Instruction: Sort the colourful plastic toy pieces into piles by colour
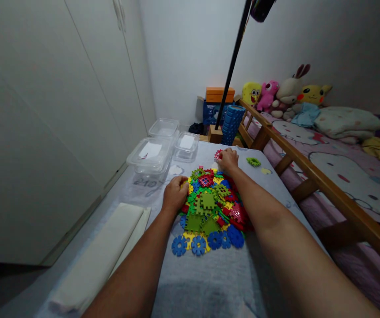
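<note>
A heap of plastic interlocking building pieces (206, 201) in green, red, yellow and blue lies on the cloth-covered surface (206, 282). My right hand (229, 160) is beyond the heap's far edge, its fingers closed on a red gear-shaped building piece (218, 154). Against the heap's left side, my left hand (176, 193) has its fingers curled together by some yellow pieces; what they hold, if anything, is hidden. Several blue notched discs (198, 245) lie along the near edge. A green gear-shaped piece (253, 162) sits apart, right of my right hand.
Clear plastic boxes (153, 154) stand at the back left, two with white paper on them. Folded cream cloth (100, 254) lies at the left. A wooden bed rail (309, 176) runs along the right. Behind are a black pole (233, 66) and a blue roller (232, 125).
</note>
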The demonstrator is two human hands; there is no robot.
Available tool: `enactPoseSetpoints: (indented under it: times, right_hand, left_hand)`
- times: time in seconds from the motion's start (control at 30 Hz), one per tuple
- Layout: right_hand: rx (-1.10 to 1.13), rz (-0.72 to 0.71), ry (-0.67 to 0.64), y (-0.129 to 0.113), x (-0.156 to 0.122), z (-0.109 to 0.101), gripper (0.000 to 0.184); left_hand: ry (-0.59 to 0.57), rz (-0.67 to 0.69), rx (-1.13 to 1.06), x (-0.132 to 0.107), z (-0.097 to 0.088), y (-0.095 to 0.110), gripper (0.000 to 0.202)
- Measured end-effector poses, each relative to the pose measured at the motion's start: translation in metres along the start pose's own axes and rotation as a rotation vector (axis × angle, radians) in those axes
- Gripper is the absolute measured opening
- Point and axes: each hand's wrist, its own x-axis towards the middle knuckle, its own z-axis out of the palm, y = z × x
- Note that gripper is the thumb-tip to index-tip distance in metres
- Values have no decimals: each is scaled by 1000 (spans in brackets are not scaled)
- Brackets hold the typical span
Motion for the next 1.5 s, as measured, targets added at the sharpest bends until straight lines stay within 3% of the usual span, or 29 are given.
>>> enactPoseSetpoints:
  times: [0.37,0.47,0.6,0.8,1.0,1.13,1.27,1.37,1.5]
  right_hand:
    - [-22,-43,-79,-4,-1,-1,39]
    - [-27,-28,-65,-3,-3,-8,38]
    - [-58,-69,-153,-5,-8,-15,34]
    - [-35,-103,-196,-9,-14,-15,37]
    - [153,-68,-73,26,-19,-28,43]
    - [280,73,8,67,-34,-37,31]
    - [384,185,-122,90,-56,-36,12]
    - [454,173,-213,92,-69,-30,11]
    - [528,155,-226,90,-76,-24,9]
  left_hand:
    - [-1,0,10,0,0,1,24]
    - [2,11,12,0,0,1,25]
    - [-2,9,-4,0,0,1,26]
    - [1,2,6,0,0,0,25]
    - [-9,-6,11,-1,-1,2,25]
    - [-13,-9,0,-1,-1,3,25]
    - [-10,-11,1,-1,-1,3,25]
    - [-8,-1,9,0,0,1,25]
    - [-9,8,15,0,0,0,26]
